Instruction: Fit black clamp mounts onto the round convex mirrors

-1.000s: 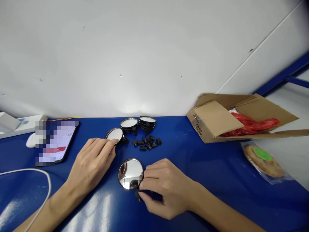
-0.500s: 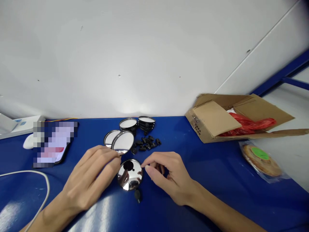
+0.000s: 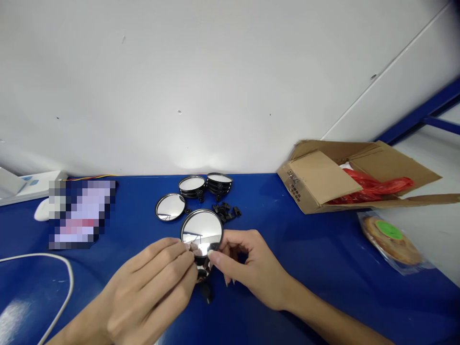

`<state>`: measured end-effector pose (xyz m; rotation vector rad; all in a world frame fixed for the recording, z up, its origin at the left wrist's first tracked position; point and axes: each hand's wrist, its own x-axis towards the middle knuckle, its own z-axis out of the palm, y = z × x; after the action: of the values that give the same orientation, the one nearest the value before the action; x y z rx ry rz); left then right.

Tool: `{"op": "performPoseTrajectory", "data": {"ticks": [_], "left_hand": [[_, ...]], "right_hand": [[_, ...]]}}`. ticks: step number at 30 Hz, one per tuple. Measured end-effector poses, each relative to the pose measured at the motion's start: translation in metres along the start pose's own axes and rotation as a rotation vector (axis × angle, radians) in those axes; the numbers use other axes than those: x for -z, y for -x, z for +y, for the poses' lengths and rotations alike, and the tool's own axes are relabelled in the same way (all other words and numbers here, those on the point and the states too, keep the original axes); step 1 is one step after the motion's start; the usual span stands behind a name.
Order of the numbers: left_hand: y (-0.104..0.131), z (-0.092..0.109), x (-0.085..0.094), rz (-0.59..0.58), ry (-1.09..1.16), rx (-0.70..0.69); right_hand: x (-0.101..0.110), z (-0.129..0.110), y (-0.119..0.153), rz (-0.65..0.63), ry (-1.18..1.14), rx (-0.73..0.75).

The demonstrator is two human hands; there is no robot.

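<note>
My left hand (image 3: 154, 282) and my right hand (image 3: 247, 268) meet above the blue table (image 3: 323, 258). Between their fingertips they hold a round convex mirror (image 3: 201, 229) upright by its lower edge. Under it lies a second mirror (image 3: 203, 274), mostly hidden by my fingers, with a small black part (image 3: 206, 293) just in front of it. A third mirror (image 3: 170, 207) lies flat behind my left hand. Two stacks of mirrors (image 3: 192, 184) (image 3: 219, 181) stand near the wall, and a pile of small black parts (image 3: 227, 211) lies beside them.
A phone (image 3: 81, 213) and a white cable (image 3: 53, 282) lie at the left, with white boxes (image 3: 25, 187) behind. An open cardboard box (image 3: 359, 172) holding a red bag stands at the right, and a wrapped round item (image 3: 391, 237) lies in front of it.
My left hand picked a mirror up from the back and brought it forward over the lying mirror. My right hand let go of the black part and moved up to the raised mirror.
</note>
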<state>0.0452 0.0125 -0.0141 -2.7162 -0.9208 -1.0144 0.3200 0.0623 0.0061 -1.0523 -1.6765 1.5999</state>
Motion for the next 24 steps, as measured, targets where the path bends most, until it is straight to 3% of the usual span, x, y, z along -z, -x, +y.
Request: {"op": "performPoseTrajectory", "data": {"ticks": [1,2,5,9,13,18,21,24], "left_hand": [[-0.006,0.0,-0.001,-0.02,-0.03,-0.108],[-0.012,-0.001,-0.002,0.006,-0.061,-0.107],[-0.024,-0.003,-0.007,0.053,-0.116,0.031],[-0.027,-0.006,-0.01,-0.07,-0.014,0.237],[-0.023,-0.008,-0.009,-0.103,0.134,0.284],[-0.022,-0.004,-0.006,-0.067,0.163,0.346],[-0.022,-0.004,-0.006,-0.063,0.14,0.346],[-0.021,-0.007,-0.007,-0.059,0.112,0.326]], "right_hand": [[-0.001,0.001,0.0,-0.004,-0.008,-0.005],[-0.001,0.002,0.0,-0.007,-0.011,-0.012],[-0.003,0.004,0.001,-0.02,0.001,-0.007],[-0.002,0.005,0.002,-0.091,0.008,0.023],[0.001,0.003,0.003,-0.151,-0.004,0.039],[0.008,0.0,0.002,-0.169,0.064,0.125],[0.019,0.001,-0.001,-0.054,0.23,0.245],[0.035,0.007,-0.009,0.278,0.56,0.265]]}}
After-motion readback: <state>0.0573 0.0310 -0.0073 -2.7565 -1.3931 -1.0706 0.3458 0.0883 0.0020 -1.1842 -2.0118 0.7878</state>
